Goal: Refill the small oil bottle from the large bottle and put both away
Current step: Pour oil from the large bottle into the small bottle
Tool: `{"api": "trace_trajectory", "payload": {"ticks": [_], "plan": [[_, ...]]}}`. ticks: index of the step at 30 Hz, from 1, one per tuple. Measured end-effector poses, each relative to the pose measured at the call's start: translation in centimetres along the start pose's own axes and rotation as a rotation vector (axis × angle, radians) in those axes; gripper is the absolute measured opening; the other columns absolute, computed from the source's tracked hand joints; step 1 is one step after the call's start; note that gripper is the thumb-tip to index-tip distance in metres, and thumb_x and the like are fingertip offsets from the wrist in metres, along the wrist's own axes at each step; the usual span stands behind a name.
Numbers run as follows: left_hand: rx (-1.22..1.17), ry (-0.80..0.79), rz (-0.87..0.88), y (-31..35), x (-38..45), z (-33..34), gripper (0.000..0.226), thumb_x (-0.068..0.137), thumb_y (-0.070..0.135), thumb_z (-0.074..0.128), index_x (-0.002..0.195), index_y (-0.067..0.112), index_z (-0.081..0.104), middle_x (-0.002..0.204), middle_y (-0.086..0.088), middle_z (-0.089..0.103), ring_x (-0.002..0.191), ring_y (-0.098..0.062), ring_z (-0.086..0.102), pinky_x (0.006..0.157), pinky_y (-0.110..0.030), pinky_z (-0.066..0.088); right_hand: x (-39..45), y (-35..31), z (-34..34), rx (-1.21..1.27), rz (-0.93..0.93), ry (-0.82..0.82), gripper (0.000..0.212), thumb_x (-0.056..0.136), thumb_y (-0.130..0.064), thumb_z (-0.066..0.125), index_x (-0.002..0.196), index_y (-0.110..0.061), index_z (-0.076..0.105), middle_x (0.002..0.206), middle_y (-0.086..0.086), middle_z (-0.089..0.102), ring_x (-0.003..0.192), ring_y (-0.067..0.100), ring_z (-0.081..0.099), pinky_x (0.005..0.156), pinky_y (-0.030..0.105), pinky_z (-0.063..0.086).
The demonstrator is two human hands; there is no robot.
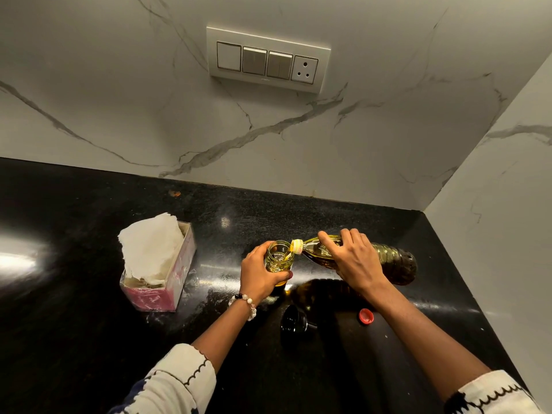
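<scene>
Small clear glass oil bottle (279,261) gripped upright by left hand (260,276), steadying mouth; right hand (352,261) clasps large clear plastic oil bottle (388,261), tipped at frame centre-right so yellow neck (297,245) feeds oil in.

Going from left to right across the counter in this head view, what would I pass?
Tissue box → left hand gripping the small bottle → right hand holding the tilted large bottle. Nearer the person: black cap → red cap.
</scene>
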State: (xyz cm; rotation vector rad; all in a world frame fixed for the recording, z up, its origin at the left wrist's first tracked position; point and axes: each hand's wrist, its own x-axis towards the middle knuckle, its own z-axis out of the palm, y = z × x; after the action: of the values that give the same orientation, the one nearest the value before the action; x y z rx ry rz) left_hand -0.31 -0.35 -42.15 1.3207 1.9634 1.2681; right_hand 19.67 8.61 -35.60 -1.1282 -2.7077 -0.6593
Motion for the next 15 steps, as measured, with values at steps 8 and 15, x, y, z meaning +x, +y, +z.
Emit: {"api": "trace_trajectory", "payload": {"ticks": [8,15], "plan": [[-0.002,-0.002,-0.004,0.07,-0.01,0.02,0.077,0.056,0.028,0.091,0.125,0.018,0.058,0.119,0.002,0.063,0.107,-0.014,0.057,0.094,-0.032,0.048,-0.1,0.05,0.11,0.004,-0.002,0.004,0.079,0.059,-0.009,0.086,0.13,-0.015,0.052,0.088,0.021,0.06,0.075,0.032,0.06,0.06,0.038,0.051],[-0.008,0.007,-0.009,0.03,-0.06,0.03,0.076,0.055,0.029,0.09,0.124,0.019,0.059,0.117,0.002,0.063,0.107,-0.014,0.058,0.094,-0.033,0.049,-0.03,-0.04,0.14,0.01,0.005,0.008,0.078,0.06,-0.005,0.083,0.129,-0.016,0.05,0.085,0.019,0.058,0.073,0.03,0.057,0.059,0.038,0.05]]}}
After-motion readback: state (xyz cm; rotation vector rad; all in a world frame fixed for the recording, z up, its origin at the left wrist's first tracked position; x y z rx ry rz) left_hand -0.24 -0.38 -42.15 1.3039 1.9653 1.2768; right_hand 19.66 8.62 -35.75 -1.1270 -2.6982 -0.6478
